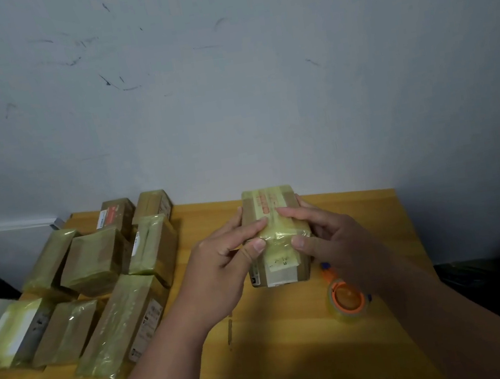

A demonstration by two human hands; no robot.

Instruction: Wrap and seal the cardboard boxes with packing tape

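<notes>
Item: cardboard box (274,218), near the table's (297,338) far edge. Our left hand (220,258) and right hand (330,235) clasp it, thumbs pressing its taped front.

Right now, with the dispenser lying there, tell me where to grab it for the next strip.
Grip the tape dispenser around its round orange body, coming down from above with the right hand. It lies flat on the wooden table, right of the box, so its rim is exposed all round.

We see a yellow wooden table (297,338) against the wall. On its left lies a cluster of taped cardboard boxes (99,276); one box (276,234) stands mid-table, a tape dispenser (347,299) beside it.
</notes>
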